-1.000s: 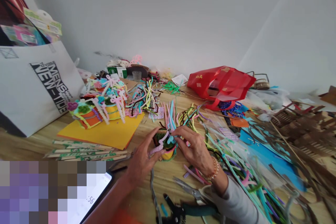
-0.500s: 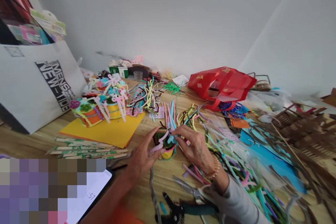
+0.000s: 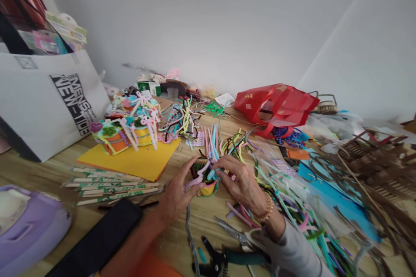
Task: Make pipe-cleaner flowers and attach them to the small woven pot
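Note:
Both my hands work on a small yellow pot (image 3: 206, 189) with green filling and pink and blue pipe-cleaner pieces on top, standing on the wooden table (image 3: 48, 173). My left hand (image 3: 177, 194) curls around the pot's left side, fingers closed on a pink pipe cleaner (image 3: 194, 181). My right hand (image 3: 242, 184), with a bead bracelet at the wrist, pinches the blue and pink pieces at the pot's top.
Finished pipe-cleaner pots (image 3: 130, 130) sit on yellow paper (image 3: 133, 162). Loose pipe cleaners (image 3: 292, 207) lie right, scissors (image 3: 234, 234) and pliers (image 3: 224, 259) near me. A dark phone (image 3: 100, 240), purple case (image 3: 29, 225), white bag (image 3: 48, 99), red bag (image 3: 276, 104) surround.
The view has shifted slightly, bringing the purple case into sight at lower left; the phone screen has gone dark. My hands stay on the small pot with hardly any movement.

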`<state>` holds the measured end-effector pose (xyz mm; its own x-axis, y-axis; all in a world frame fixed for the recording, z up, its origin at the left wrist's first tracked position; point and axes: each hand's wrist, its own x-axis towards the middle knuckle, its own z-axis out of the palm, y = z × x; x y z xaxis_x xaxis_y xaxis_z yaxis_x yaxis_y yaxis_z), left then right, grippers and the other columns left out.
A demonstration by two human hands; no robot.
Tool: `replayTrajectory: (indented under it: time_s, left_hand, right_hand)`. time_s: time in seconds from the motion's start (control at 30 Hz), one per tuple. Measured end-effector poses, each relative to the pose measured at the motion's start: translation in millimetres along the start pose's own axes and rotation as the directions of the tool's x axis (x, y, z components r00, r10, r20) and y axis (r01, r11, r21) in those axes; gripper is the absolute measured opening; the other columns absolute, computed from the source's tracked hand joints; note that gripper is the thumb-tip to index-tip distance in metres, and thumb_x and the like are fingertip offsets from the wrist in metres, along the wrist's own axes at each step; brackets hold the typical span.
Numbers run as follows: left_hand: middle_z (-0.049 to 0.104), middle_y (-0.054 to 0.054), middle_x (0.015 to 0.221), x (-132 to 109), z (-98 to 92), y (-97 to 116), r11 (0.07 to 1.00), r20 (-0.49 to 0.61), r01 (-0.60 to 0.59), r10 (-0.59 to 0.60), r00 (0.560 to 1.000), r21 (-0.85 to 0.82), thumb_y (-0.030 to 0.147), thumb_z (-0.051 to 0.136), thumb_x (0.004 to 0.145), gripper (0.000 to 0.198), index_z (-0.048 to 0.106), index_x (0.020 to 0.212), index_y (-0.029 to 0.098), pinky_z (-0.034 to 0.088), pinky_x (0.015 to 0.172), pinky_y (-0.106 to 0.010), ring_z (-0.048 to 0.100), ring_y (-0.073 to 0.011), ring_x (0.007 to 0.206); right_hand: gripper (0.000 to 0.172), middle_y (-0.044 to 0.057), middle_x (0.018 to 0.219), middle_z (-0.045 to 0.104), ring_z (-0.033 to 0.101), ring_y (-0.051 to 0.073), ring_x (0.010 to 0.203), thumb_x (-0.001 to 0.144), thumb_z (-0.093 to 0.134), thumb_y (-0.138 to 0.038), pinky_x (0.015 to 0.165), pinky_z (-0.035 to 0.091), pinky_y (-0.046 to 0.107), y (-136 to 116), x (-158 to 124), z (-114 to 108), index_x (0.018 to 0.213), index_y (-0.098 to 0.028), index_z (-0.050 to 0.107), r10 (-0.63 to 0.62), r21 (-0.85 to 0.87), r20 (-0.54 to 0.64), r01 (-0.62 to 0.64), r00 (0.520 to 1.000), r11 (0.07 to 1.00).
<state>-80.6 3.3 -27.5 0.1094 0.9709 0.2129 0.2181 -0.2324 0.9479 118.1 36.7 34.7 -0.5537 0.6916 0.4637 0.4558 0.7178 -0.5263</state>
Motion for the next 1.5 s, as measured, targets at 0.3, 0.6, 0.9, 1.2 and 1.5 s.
replayTrajectory:
  time_s: [0.3,0.6,0.9,1.2,1.5]
  left_hand:
    - [0.040,-0.008,0.149,1,-2.6,-2,0.994,-0.002,-0.055,0.055,0.998,0.091,0.041,0.058,0.086,0.067,0.032,0.145,0.024,0.031,0.113,-0.044,0.037,-0.0265,0.136]
    - [0.039,-0.008,0.150,1,-3.8,-1,0.993,0.006,-0.071,0.071,0.997,0.090,0.040,0.056,0.087,0.063,0.034,0.144,0.023,0.028,0.114,-0.043,0.037,-0.0266,0.136]
    - [0.039,-0.007,0.150,0,-3.5,-1,0.992,0.020,-0.089,0.088,0.996,0.085,0.039,0.055,0.088,0.061,0.035,0.144,0.024,0.027,0.115,-0.043,0.035,-0.0268,0.137]
    - [0.038,-0.007,0.150,-1,-4.4,1,0.992,0.028,-0.069,0.067,0.997,0.108,0.040,0.054,0.088,0.062,0.033,0.145,0.025,0.028,0.114,-0.042,0.034,-0.0265,0.138]
    - [0.039,-0.006,0.150,-1,-4.9,-1,0.991,0.003,-0.053,0.053,0.999,0.122,0.040,0.055,0.087,0.064,0.031,0.146,0.027,0.034,0.111,-0.043,0.040,-0.0274,0.134]
  right_hand:
    - [0.016,0.004,0.089,0.063,0.061,0.015,0.079,0.091,0.052,-0.014,0.072,0.047,0.026,1,0,12,0.094,-0.020,0.066,0.040,0.049,0.030,-0.041,0.999,0.998]
    - [0.012,0.003,0.082,0.065,0.061,0.015,0.075,0.090,0.055,-0.015,0.070,0.046,0.026,1,0,16,0.085,-0.019,0.064,0.050,0.067,-0.071,-0.045,0.996,0.997]
    - [0.019,0.006,0.093,0.059,0.059,0.016,0.081,0.093,0.049,-0.014,0.074,0.049,0.027,3,1,16,0.095,-0.020,0.066,-0.034,0.039,-0.021,0.035,0.999,0.999]
    - [0.016,0.006,0.092,0.059,0.059,0.017,0.082,0.092,0.052,-0.018,0.074,0.049,0.028,1,0,19,0.102,-0.021,0.064,-0.032,0.005,-0.081,0.033,0.996,0.999]
    - [0.008,0.003,0.086,0.062,0.059,0.015,0.077,0.091,0.054,-0.016,0.069,0.047,0.026,1,2,4,0.092,-0.020,0.061,0.006,0.027,-0.043,-0.005,0.999,1.000]
